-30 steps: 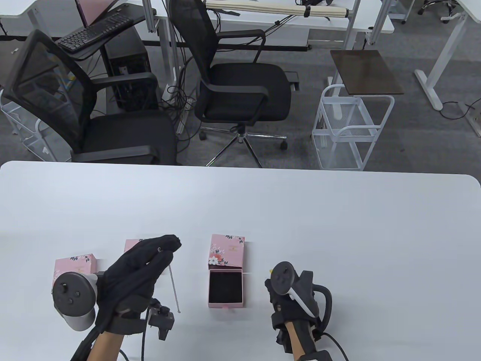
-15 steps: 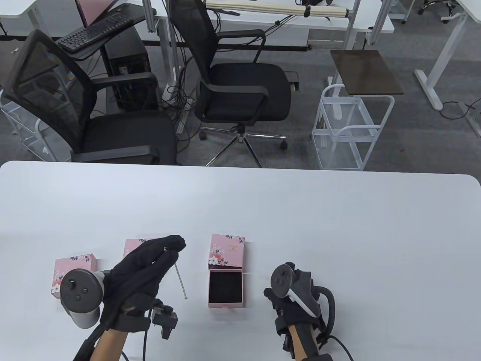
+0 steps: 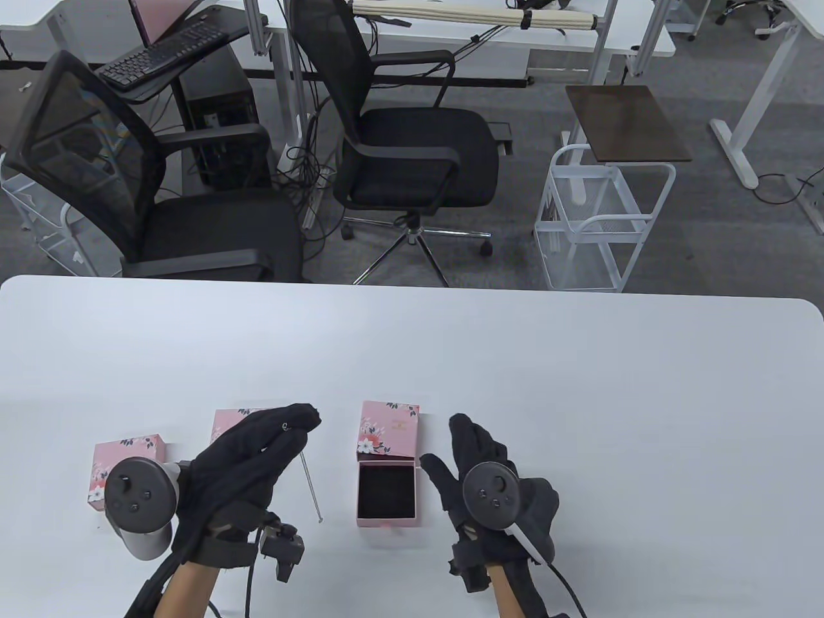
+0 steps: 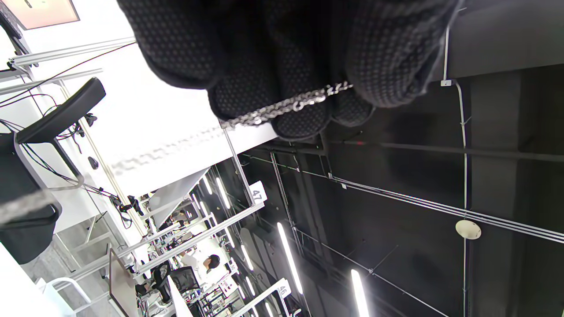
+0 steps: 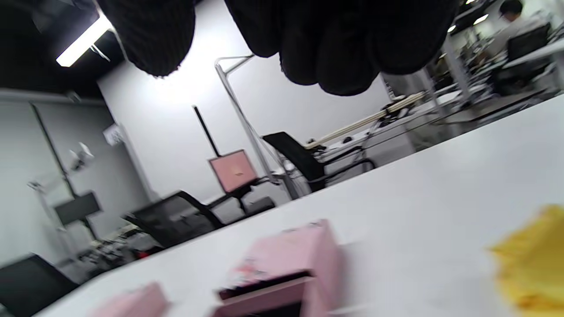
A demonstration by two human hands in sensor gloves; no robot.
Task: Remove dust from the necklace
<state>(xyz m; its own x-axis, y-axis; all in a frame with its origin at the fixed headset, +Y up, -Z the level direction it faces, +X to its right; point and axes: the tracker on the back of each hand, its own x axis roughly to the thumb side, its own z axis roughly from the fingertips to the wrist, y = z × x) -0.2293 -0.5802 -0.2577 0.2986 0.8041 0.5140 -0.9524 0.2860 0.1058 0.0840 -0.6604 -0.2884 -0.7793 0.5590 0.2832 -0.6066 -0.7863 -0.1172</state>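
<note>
Black office chairs [image 3: 412, 141], grey carpet [image 3: 708, 212]

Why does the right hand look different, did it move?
Yes. The right hand slid up and left toward the open pink box, and its fingers are now stretched out.

Black dotted-knit gloves on left hand [image 3: 248, 460] and right hand [image 3: 496, 492]. Grey round trackers with buttons, strapped on backs. Black cables trailing from wrists.

Behind the white table [image 3: 450, 347] stood two black chairs [image 3: 412, 148], a white wire cart [image 3: 599, 225] w/ a brown board [image 3: 627, 122] beside it, a keyboard [image 3: 161, 55] on a far desk & a PC tower [image 3: 222, 122] underneath, cables on the grey carpet.
</note>
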